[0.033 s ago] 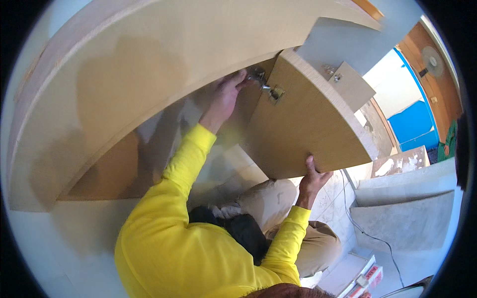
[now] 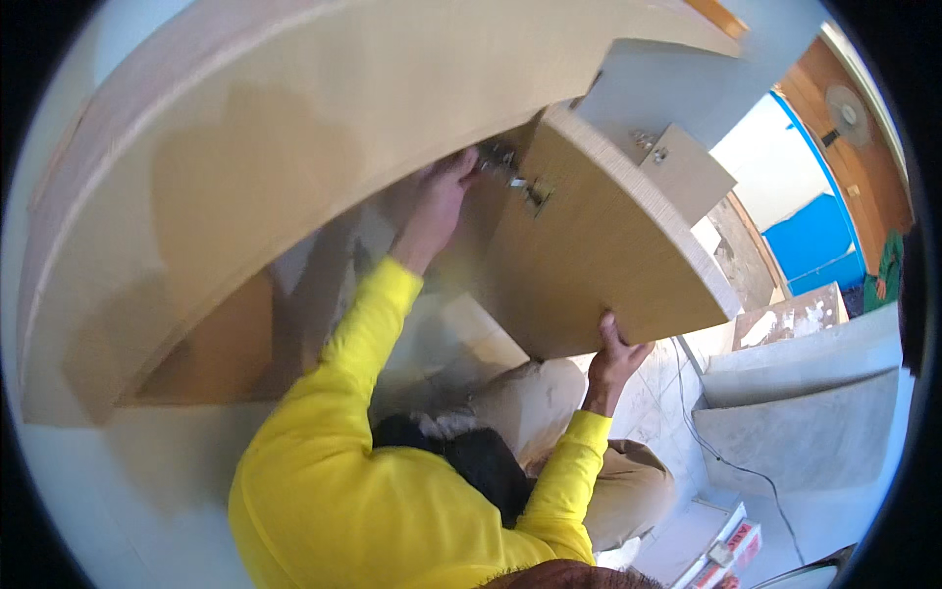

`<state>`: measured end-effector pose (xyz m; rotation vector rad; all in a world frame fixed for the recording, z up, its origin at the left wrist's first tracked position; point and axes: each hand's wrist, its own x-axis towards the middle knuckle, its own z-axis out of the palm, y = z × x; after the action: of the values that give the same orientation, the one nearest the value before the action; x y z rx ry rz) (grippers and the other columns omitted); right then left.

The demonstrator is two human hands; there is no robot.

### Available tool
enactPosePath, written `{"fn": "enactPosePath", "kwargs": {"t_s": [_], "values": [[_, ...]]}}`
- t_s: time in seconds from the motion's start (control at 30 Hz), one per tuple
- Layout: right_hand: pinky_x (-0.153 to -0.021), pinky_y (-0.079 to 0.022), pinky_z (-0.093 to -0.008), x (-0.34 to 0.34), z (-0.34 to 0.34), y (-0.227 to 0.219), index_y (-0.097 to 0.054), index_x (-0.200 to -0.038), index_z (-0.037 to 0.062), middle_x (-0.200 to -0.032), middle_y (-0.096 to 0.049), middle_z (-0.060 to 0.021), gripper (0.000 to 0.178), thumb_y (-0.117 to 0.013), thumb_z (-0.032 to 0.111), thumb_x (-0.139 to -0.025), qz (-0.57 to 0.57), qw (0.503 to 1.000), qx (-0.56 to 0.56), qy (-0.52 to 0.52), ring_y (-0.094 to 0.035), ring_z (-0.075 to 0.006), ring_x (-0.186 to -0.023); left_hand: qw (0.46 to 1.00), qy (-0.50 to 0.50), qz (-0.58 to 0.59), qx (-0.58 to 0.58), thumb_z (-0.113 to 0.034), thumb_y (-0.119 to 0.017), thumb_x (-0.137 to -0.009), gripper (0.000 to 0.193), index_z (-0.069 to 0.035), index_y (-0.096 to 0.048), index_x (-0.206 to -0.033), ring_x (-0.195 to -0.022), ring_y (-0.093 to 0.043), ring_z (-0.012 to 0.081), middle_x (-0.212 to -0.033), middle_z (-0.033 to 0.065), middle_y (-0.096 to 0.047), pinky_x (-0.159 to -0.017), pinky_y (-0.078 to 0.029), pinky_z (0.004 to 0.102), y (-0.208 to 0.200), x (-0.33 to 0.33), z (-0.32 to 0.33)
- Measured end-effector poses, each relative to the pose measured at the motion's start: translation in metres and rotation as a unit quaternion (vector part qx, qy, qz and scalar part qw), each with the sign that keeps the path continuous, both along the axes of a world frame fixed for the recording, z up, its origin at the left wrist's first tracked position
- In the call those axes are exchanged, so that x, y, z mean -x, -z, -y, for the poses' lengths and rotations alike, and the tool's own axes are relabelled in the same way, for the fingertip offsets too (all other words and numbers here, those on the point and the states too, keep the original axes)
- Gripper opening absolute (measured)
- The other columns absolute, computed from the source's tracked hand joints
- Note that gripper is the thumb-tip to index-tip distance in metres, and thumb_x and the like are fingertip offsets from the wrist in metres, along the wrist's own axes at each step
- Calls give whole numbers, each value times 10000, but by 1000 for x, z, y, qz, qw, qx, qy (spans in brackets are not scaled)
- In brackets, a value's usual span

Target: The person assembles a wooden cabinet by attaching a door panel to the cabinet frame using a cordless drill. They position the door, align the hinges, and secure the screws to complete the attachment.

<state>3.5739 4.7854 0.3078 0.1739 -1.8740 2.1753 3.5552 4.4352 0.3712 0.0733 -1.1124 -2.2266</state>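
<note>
A wooden cabinet door (image 2: pixel 599 255) stands swung out from the cabinet (image 2: pixel 294 157), seen on its inner face. A metal hinge cup (image 2: pixel 534 194) is set in it near its upper corner, and hinge hardware (image 2: pixel 500 155) shows on the cabinet side beside it. My left hand (image 2: pixel 439 208) reaches into the opening with its fingers closed next to that hardware; what they hold, if anything, is hidden. My right hand (image 2: pixel 616 361) grips the door's lower edge, thumb on the inner face and fingers beneath.
Another small panel with a hinge (image 2: pixel 689 175) sticks out behind the door. A dark cable (image 2: pixel 731 461) runs over the pale floor at right. Near it lie a grey curved panel (image 2: pixel 800 427) and a red and white box (image 2: pixel 726 555). A fan (image 2: pixel 847 113) and a green sleeve (image 2: pixel 888 270) are farther off.
My left hand has shifted slightly down and back from the hinge hardware. My right hand keeps its grip on the door, which has barely moved.
</note>
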Motion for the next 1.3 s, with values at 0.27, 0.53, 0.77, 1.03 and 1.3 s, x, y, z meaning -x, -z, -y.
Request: {"fn": "enactPosePath", "kwargs": {"t_s": [0.27, 0.53, 0.77, 1.03, 1.3], "values": [[-1088, -519, -431, 41, -91, 59, -527, -1522, 8, -1384, -656, -119, 664, -816, 146, -940, -50, 996, 38, 56, -619, -255, -1254, 986, 108, -66, 109, -60, -791, -1009, 409, -31, -671, -1399, -1038, -744, 188, -1154, 71, -777, -977, -606, 388, -11, -61, -53], [-1073, -561, -450, 138, -223, -38, -625, -1440, -16, -1320, -728, -108, 536, -833, 261, -1032, -146, 963, 195, 112, -693, -264, -1195, 734, -160, -248, 611, 9, -861, -905, 372, -76, -754, -1251, -980, -756, 265, -1078, 99, -778, -972, -613, 420, -137, -48, -101], [-1131, -534, -464, 220, -282, -124, -672, -1436, -38, -1415, -712, -146, 542, -867, 208, -995, -63, 941, 288, 167, -681, -277, -1262, 473, -481, -109, 730, -77, -788, -974, 176, -63, -786, -1150, -1097, -710, 335, -1105, 118, -781, -1020, -555, 487, -278, -51, -101], [-1238, -439, -520, 192, -283, -250, -594, -1557, -27, -1575, -595, -187, 694, -819, 366, -1032, -8, 938, 260, 228, -545, -330, -1450, 457, -552, 185, 673, -145, -747, -1054, 132, -26, -744, -1111, -1006, -669, 344, -1067, 139, -747, -932, -509, 457, -309, -13, -97], [-1186, -482, -514, 234, -291, -389, -658, -1490, -7, -1503, -657, -140, 634, -826, 386, -1022, 89, 962, 221, 131, -590, -290, -1399, 512, -503, 314, 621, -165, -647, -1117, 149, -22, -680, -1093, -906, -617, 295, -1007, 131, -675, -827, -495, 423, -324, -11, -113]]}}
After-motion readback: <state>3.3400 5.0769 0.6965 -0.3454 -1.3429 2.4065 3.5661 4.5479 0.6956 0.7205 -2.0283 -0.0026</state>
